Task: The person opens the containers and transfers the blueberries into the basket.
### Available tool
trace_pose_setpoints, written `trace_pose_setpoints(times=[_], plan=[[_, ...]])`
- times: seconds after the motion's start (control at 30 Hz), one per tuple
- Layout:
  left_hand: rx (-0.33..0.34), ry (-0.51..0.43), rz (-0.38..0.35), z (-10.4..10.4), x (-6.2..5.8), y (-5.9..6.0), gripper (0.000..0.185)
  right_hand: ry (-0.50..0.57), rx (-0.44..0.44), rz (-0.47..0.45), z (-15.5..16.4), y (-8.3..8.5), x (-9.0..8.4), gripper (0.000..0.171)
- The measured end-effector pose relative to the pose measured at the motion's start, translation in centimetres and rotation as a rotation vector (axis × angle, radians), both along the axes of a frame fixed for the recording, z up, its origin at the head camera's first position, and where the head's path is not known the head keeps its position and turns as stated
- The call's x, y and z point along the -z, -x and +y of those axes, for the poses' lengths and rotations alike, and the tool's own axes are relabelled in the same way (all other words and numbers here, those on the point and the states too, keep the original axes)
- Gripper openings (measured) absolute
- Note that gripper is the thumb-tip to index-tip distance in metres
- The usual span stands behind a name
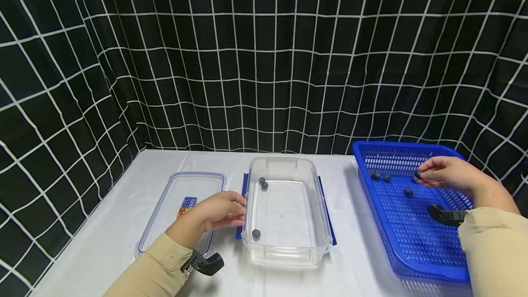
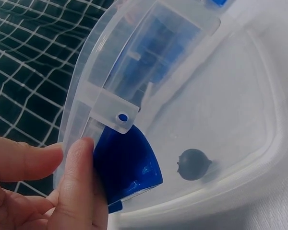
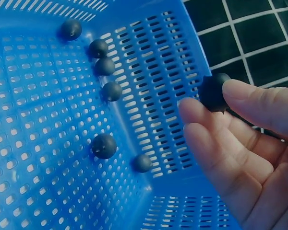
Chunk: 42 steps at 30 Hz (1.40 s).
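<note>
My left hand (image 1: pixel 224 210) is at the left side of a clear plastic food container (image 1: pixel 288 214). In the left wrist view its thumb and fingers pinch the rim beside a blue latch (image 2: pixel 129 165). Inside the container lie a few dark, round blueberries; one blueberry (image 1: pixel 256 233) sits near the front left corner, and two touch each other farther back. Over the blue perforated basket (image 1: pixel 425 242), my right hand (image 1: pixel 449 175) pinches a blueberry (image 3: pixel 214 93) between thumb and fingertips. Several more, among them a blueberry (image 3: pixel 104 146), rest on the basket's floor, mostly along one wall.
A clear lid (image 1: pixel 177 187) with a blue-edged rim and a sticker lies left of the container, partly behind my left forearm. Everything stands on a white cloth (image 1: pixel 346 223). A black curtain (image 1: pixel 280 68) with white grid lines rises behind and at both sides.
</note>
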<state>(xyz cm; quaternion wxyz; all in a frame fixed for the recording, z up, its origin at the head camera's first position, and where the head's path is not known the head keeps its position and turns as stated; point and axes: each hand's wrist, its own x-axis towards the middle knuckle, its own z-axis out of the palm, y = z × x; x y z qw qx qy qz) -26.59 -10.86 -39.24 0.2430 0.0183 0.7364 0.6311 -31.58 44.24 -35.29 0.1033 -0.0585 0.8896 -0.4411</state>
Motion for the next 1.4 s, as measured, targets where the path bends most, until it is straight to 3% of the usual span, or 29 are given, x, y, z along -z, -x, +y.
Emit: trace_pose_setpoints(times=[0.4, 0.9, 1.13, 1.4], plan=[[0.01, 0.008, 0.003, 0.3, -0.3, -0.1, 0.026, -0.028, 0.035, -0.013, -0.3, -0.7, -0.5, 0.033], [0.034, -0.02, 0.007, 0.4, -0.2, -0.4, 0.024, -0.159, 0.028, 0.123, -4.1, -0.4, -3.3, 0.031], [0.023, -0.022, 0.008, 0.3, -0.3, -0.7, 0.027, -0.162, -0.021, 0.172, -8.5, -0.2, -5.3, 0.029], [0.04, -0.042, 0.011, 0.5, -0.1, -0.7, 0.028, -0.175, -0.16, 0.203, -16.8, -0.3, -7.3, 0.023]])
